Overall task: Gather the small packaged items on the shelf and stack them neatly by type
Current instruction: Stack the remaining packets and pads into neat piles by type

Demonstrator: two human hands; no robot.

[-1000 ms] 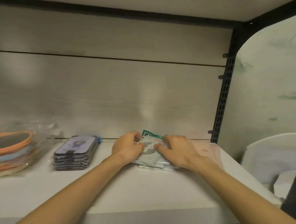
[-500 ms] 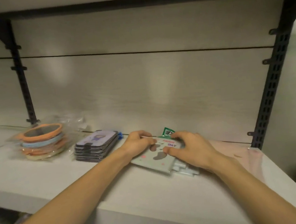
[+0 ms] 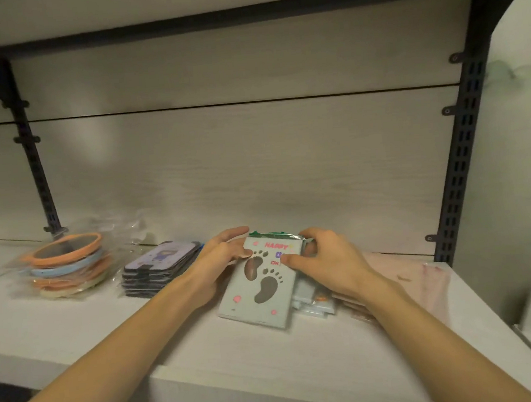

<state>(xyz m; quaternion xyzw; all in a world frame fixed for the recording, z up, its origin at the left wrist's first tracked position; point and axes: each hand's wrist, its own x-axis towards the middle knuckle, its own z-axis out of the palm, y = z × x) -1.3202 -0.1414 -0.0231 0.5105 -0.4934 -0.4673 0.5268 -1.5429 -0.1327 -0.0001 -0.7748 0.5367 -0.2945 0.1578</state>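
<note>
A pale green packaged card with footprint cut-outs (image 3: 262, 285) tops a loose pile of similar packs on the white shelf (image 3: 206, 345). My left hand (image 3: 222, 255) presses its upper left edge, fingers curled on the pack. My right hand (image 3: 325, 260) grips the upper right corner, thumb on the face. More pale packs (image 3: 316, 303) stick out from under it on the right, askew. A green wrapper edge (image 3: 261, 233) shows behind the top.
A tidy stack of dark packs with a purple picture (image 3: 159, 269) lies left of my hands. Farther left sits a pile of bagged orange and blue rings (image 3: 69, 265). Pinkish flat packs (image 3: 428, 285) lie at the right end beside the black upright (image 3: 461, 156).
The view has come closer and swung left. Both hands stay on the footprint pack, which now lies squarer and more exposed on the pile.
</note>
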